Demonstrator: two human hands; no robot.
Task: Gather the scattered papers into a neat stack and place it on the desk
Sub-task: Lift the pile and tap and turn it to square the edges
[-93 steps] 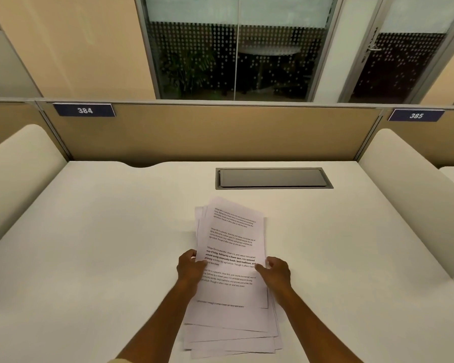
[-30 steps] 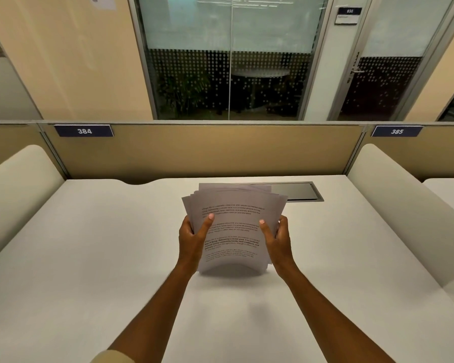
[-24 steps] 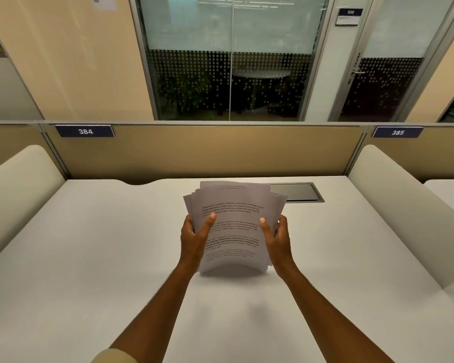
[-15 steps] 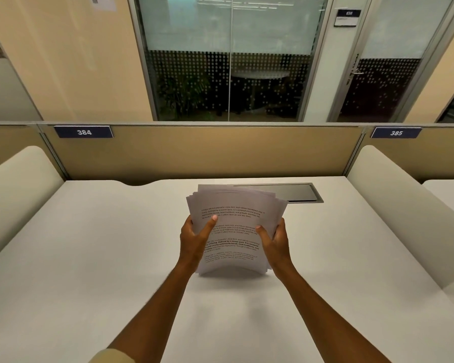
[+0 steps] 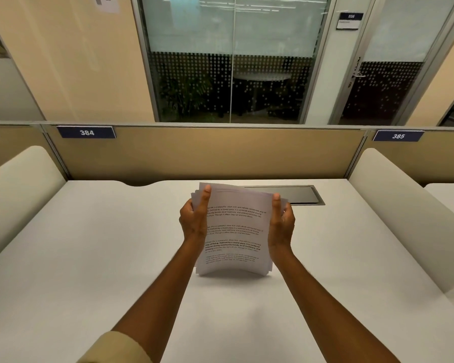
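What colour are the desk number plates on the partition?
Dark blue with white numerals, 384 and 385; head view.

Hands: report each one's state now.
Left hand: closed on the paper stack's left edge.
Right hand: closed on its right edge.

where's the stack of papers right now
In the head view the stack of papers is centre frame, held upright between the left hand and right hand, just in front of the dark desk hatch.
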